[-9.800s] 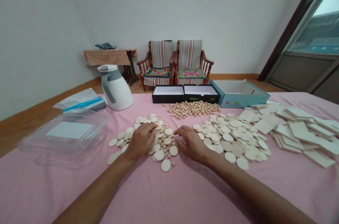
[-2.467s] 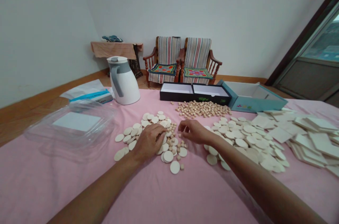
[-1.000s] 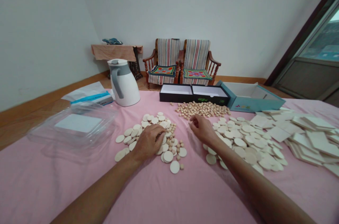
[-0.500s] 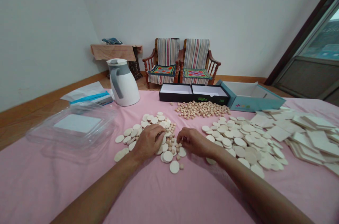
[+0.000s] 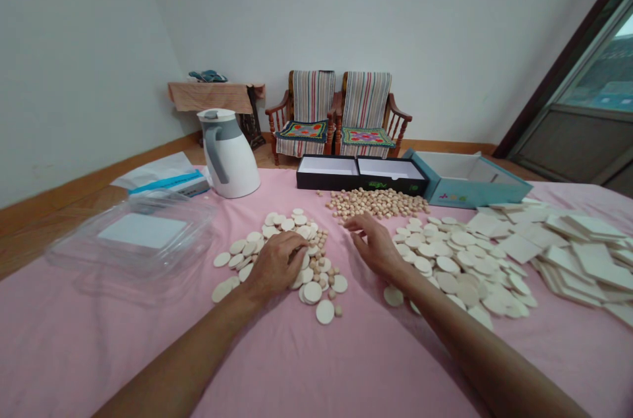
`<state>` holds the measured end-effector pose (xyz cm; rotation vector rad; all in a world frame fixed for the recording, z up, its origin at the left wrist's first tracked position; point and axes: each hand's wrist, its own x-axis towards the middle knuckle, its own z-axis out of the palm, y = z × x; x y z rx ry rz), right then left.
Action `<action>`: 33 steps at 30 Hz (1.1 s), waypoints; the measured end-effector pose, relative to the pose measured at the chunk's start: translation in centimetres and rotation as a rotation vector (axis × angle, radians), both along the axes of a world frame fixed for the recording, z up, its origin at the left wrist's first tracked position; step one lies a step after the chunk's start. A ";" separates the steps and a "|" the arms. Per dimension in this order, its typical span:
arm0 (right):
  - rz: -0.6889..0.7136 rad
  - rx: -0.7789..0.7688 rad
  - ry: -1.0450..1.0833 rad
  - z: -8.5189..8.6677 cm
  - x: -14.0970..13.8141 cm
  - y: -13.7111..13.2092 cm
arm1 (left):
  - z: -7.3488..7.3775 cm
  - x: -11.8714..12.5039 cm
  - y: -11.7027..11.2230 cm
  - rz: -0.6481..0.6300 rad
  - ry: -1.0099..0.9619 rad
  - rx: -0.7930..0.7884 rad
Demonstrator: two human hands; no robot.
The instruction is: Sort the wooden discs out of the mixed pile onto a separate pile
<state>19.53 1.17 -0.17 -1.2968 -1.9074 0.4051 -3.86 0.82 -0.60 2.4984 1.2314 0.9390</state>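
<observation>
My left hand [image 5: 277,263] lies palm down on a heap of round pale wooden discs [image 5: 284,221] mixed with small wooden pegs [image 5: 322,252]; its fingers are loosely bent over the discs and grip nothing that I can see. My right hand [image 5: 374,243] is open, with its fingers stretched out towards a separate pile of small pegs [image 5: 378,202]. Its wrist lies over the left edge of a second, larger heap of discs [image 5: 455,266].
A pink cloth [image 5: 321,365] covers the table. Square pale tiles [image 5: 568,246] are heaped at the right. A black box [image 5: 361,173] and a blue box [image 5: 465,187] stand open at the back. A white kettle [image 5: 227,154] and a clear plastic container [image 5: 133,240] are at the left.
My right hand has gone from the mixed heap beside my left hand forward to the peg pile, and its fingers have opened. My left hand has stayed on the discs.
</observation>
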 end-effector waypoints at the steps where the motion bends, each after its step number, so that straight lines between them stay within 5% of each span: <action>1: 0.057 -0.071 -0.038 0.2 -0.2 -0.3 | 0.0 0.0 0.0 0.003 0.001 -0.001; 5: 0.288 -0.320 -0.161 0.6 -1.3 -1.9 | 0.0 0.0 0.0 0.012 0.000 0.006; 11: 0.278 -0.299 -0.211 0.0 -1.9 -2.1 | 0.1 0.0 -0.1 0.009 0.003 0.008; 19: -0.101 -0.057 -0.052 0.0 -0.3 -0.2 | 0.1 0.0 0.0 0.001 0.006 0.008; 25: 0.278 -0.358 -0.296 1.2 -0.4 -2.1 | 0.2 0.1 -0.1 0.001 -0.001 0.019; 33: 0.274 -0.328 -0.493 2.4 -1.4 -4.2 | 0.1 0.1 -0.1 0.007 -0.004 0.019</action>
